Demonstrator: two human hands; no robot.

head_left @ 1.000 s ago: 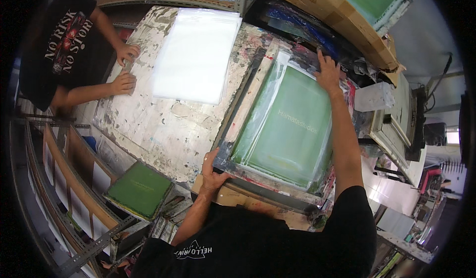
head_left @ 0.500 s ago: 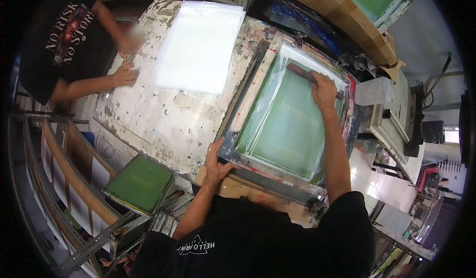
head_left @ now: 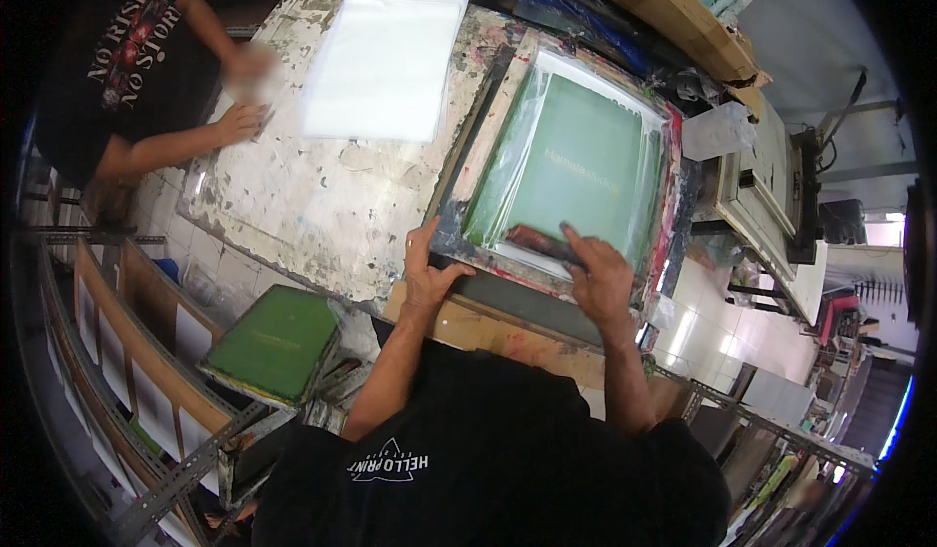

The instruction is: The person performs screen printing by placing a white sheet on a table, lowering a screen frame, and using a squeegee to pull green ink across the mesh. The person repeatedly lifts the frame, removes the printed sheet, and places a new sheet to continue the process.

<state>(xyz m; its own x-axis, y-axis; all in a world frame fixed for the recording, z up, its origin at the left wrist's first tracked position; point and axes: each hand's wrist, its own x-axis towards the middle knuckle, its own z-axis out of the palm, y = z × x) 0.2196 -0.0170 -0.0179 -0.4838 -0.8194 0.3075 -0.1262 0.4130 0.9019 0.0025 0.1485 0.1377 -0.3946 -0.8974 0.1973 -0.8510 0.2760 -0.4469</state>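
A screen printing frame [head_left: 501, 116] with wooden rails and a green mesh [head_left: 584, 147] lies at a slant before me. My left hand [head_left: 427, 272] grips its near left corner, thumb over the near edge and fingers along the left side. My right hand [head_left: 602, 279] is closed around a reddish-brown squeegee [head_left: 537, 242], which rests at the near end of the mesh. One finger of that hand points up off the handle. Clear film lines the left side of the mesh, and pale lettering shows in its middle. The squeegee's blade edge is hidden.
White sheets [head_left: 386, 64] lie stacked on the paint-spotted table [head_left: 322, 196]. A co-worker's hand [head_left: 240, 122] rests at the table's left edge. Another green screen [head_left: 278, 342] sits at lower left beside a shelf rack [head_left: 127, 318]. A cardboard box [head_left: 673, 15] stands behind the frame.
My right hand has pulled the squeegee from the far end of the mesh to the near end. My left hand stays at the frame's corner. The view has shifted slightly.
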